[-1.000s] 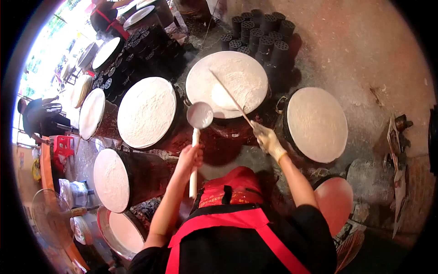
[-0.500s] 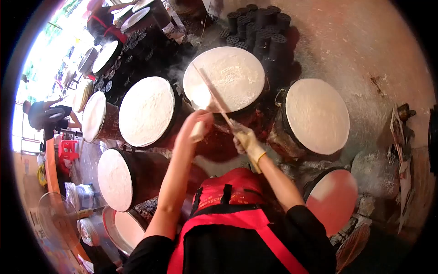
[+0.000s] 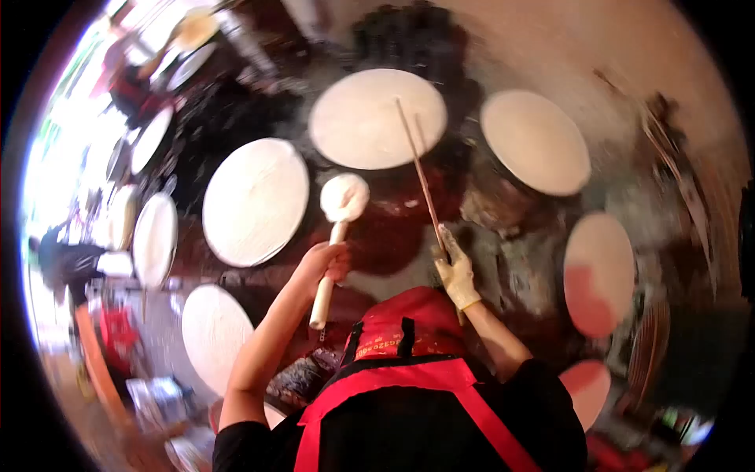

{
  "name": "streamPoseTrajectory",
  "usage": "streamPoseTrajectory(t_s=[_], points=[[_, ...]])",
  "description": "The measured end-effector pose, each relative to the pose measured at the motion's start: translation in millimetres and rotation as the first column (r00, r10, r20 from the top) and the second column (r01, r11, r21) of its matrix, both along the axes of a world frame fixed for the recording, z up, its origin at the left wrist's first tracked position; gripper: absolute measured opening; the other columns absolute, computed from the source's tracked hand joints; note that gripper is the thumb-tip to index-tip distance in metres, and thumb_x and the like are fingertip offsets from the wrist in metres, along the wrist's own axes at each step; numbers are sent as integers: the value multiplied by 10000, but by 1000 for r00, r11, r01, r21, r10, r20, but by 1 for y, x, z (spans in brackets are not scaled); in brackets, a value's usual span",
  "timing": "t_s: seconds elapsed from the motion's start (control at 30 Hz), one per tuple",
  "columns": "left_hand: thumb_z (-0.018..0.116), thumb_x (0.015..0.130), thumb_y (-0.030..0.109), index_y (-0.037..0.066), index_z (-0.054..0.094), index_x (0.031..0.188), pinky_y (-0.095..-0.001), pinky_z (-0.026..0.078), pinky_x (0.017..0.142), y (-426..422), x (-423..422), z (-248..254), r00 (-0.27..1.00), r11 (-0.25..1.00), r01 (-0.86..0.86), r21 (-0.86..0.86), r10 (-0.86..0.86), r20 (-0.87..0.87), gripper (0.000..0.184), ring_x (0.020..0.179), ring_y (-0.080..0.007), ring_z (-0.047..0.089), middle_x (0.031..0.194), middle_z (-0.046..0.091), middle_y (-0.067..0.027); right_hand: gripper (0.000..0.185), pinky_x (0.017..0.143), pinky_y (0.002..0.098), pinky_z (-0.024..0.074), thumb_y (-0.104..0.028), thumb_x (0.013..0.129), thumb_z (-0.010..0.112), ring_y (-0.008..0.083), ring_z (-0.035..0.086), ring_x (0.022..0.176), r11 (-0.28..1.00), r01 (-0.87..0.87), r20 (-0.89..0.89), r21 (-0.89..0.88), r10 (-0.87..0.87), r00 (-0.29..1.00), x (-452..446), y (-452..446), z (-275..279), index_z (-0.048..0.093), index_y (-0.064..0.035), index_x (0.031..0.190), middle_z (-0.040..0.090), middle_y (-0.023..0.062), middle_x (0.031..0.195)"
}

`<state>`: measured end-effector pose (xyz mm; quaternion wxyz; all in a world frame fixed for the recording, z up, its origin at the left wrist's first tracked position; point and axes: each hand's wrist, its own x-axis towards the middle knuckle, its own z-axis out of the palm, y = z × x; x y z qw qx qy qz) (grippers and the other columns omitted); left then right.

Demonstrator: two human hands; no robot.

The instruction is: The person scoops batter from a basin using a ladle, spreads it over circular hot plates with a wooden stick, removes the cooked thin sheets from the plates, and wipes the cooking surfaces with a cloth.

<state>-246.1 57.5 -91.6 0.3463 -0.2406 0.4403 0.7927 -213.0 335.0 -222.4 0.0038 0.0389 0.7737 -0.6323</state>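
My left hand (image 3: pixel 322 263) is bare and wrapped round the pale handle of a ladle (image 3: pixel 344 197). The ladle's round white head points away from me, just in front of the middle round pan. My right hand (image 3: pixel 455 271), in a pale yellow glove, holds a long thin stick (image 3: pixel 425 185). The stick's far tip shows against the middle pan (image 3: pixel 370 118), whose surface is covered with a white layer. Whether the tip touches that layer I cannot tell.
More round white-topped pans surround me: one on the left (image 3: pixel 255 202), one on the right (image 3: pixel 536 141), and a partly red-tinted one (image 3: pixel 599 271). Dark cylinders (image 3: pixel 409 39) stand behind. A person in a red apron (image 3: pixel 134 82) works at the upper left.
My left hand has drawn back with the ladle, away from the middle pan. The stick in my right hand has swung to a more upright angle. The whole view has turned and blurred somewhat.
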Motion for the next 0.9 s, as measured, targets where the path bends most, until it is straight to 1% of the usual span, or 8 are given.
streamPoseTrajectory(t_s=[0.03, 0.13, 0.27, 0.43, 0.57, 0.73, 0.83, 0.9], points=[[508, 913, 130, 99, 415, 777, -177, 263, 340, -1, 6, -10, 1000, 991, 27, -130, -28, -4, 168, 434, -42, 339, 598, 379, 45, 647, 936, 280, 441, -203, 836, 653, 166, 504, 1166, 917, 158, -228, 366, -76, 971, 13, 3, 6, 343, -109, 1397, 519, 102, 1290], [493, 914, 135, 96, 445, 757, -183, 275, 344, 13, 22, -21, 964, 941, 234, -246, -258, -70, 169, 428, -37, 345, 595, 391, 41, 652, 728, 379, 487, -186, 810, 616, 251, 601, 799, 884, 276, -17, 378, -292, 956, 75, 27, 8, 337, -144, 1398, 621, 132, 933], [478, 911, 84, 56, 460, 805, -153, 261, 363, 52, 32, -41, 940, 943, 326, 73, -331, 77, 111, 455, -30, 345, 641, 397, 21, 531, 719, 408, 490, -209, 785, 625, 320, 608, 822, 761, 317, 35, 565, -407, 913, 169, 79, 14, 456, -16, 1250, 593, 202, 991], [487, 920, 72, -34, 481, 1010, -143, 278, 363, 89, 37, 7, 855, 866, 408, 291, -473, 211, 139, 475, -35, 356, 676, 413, -2, 501, 572, 405, 484, -205, 772, 632, 278, 615, 690, 126, 490, -291, 863, -668, 685, 266, 109, 34, 479, -35, 1218, 597, 157, 926], [467, 938, 85, -35, 472, 1072, -145, 281, 362, 100, 46, 24, 786, 794, 442, 418, -567, 246, 179, 478, -35, 351, 705, 421, -16, 266, 574, 416, 469, -184, 802, 603, 330, 603, 643, 53, 628, -368, 776, -771, 520, 324, 114, 64, 538, -56, 1026, 576, 174, 666], [450, 947, 92, -44, 457, 1117, -149, 277, 359, 100, 33, 4, 721, 664, 571, 484, -687, 91, 218, 486, -40, 346, 694, 407, -11, 175, 615, 384, 453, -182, 846, 536, 282, 605, 675, -22, 931, -404, 364, -905, 136, 390, 192, 18, 595, -23, 888, 627, 157, 778], [433, 954, 93, -58, 443, 1140, -156, 276, 358, 92, 37, 14, 707, 668, 512, 540, -685, 176, 239, 488, -51, 346, 702, 399, -20, 217, 627, 389, 469, -186, 849, 522, 290, 621, 716, -372, 580, -622, 725, -716, 318, 434, 241, 23, 614, -32, 971, 650, 159, 846], [428, 957, 93, -64, 435, 1152, -158, 274, 358, 146, 81, 57, 707, 719, 494, 488, -659, 255, 251, 493, -54, 350, 712, 400, -27, 274, 691, 405, 490, -218, 851, 521, 331, 625, 807, -227, 645, -422, 730, -892, 162, 490, 340, 2, 612, -71, 1064, 651, 162, 911]])
